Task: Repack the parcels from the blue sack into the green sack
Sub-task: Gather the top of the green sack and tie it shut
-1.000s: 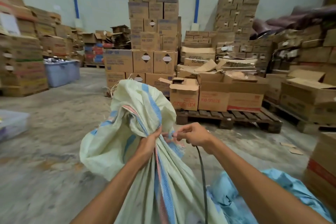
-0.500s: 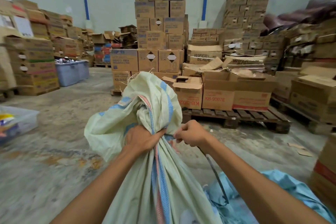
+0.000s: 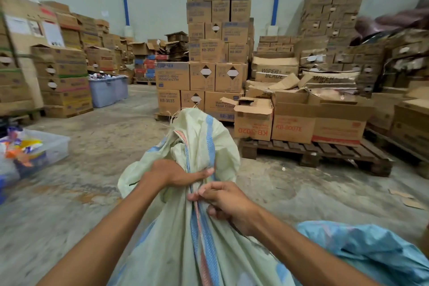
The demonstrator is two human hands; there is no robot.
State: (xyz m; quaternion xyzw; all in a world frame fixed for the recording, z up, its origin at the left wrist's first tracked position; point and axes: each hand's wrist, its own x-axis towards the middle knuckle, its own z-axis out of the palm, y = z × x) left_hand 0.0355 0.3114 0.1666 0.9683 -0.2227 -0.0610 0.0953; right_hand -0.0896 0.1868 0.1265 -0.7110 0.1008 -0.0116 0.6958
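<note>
Bare floor [image 3: 97,169] left; pallet [image 3: 313,148] blocks right.

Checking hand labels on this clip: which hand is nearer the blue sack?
Right. The right hand pinches the gathered neck of the green sack on the side facing the blue sack; the left hand grips the neck higher and farther left.

Both bare forearms rise from the lower edge toward the frame's centre. The left hand [image 3: 176,175] clenches the gathered neck of the green sack [image 3: 202,139]. The right hand [image 3: 228,202], just below and right of it, curls its fingers and seems to pinch the same fabric.
</note>
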